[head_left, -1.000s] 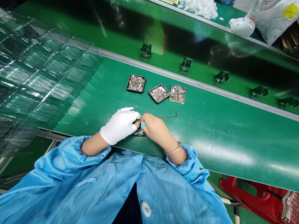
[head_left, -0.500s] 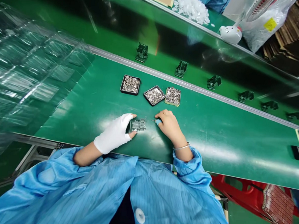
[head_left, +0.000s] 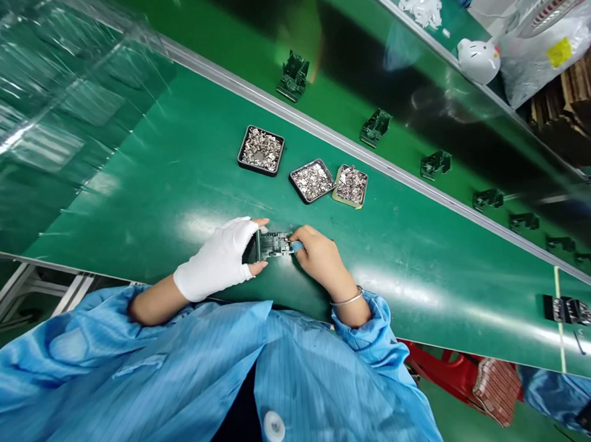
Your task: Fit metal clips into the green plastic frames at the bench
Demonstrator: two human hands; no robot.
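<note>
My left hand, in a white fingerless glove, grips a small dark green housing with metal strips by its left end, thumb and fingers on opposite sides. It is held low over the green table. My right hand is bare but for a blue finger cover, and its fingers are pinched at the housing's right end. The tiny metal piece in that pinch is mostly hidden by the fingertips. Beyond my hands lie a black tray, a second black tray and a yellowish tray, all holding small shiny metal parts.
Behind a metal rail, several green housings stand in a row on a green strip. Clear plastic trays are piled at left. A black part lies at far right. A red stool stands below the table's edge.
My right hand has moved left with the small metal piece, from beside the green housing to its right end. My left hand keeps its hold. The camera view has shifted and turned.
</note>
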